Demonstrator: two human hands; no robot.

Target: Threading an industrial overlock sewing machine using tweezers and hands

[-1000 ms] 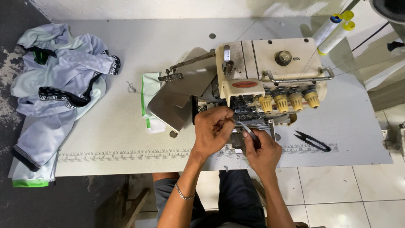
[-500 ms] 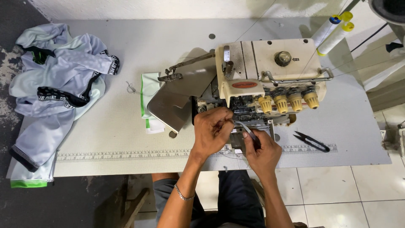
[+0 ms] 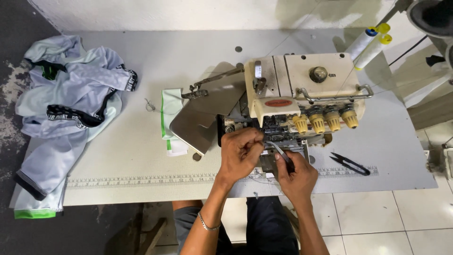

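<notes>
Hands [image 3: 266,163] steady since, tweezers [image 3: 279,152] pinched.

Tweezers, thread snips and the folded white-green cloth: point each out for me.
tweezers [image 3: 279,152], head view, mid-shaft above the right hand.
thread snips [image 3: 350,163], head view, middle of the black blades.
folded white-green cloth [image 3: 171,106], head view, upper white part.

White table [image 3: 141,156] fills frame; pale wall [image 3: 165,14] behind, dark floor [image 3: 14,226] left, white tiles [image 3: 377,222] below.

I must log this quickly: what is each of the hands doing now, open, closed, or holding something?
Left hand: fingers pinched together at the sewing machine front; what they hold cannot be told.
Right hand: closed on metal tweezers.
</notes>
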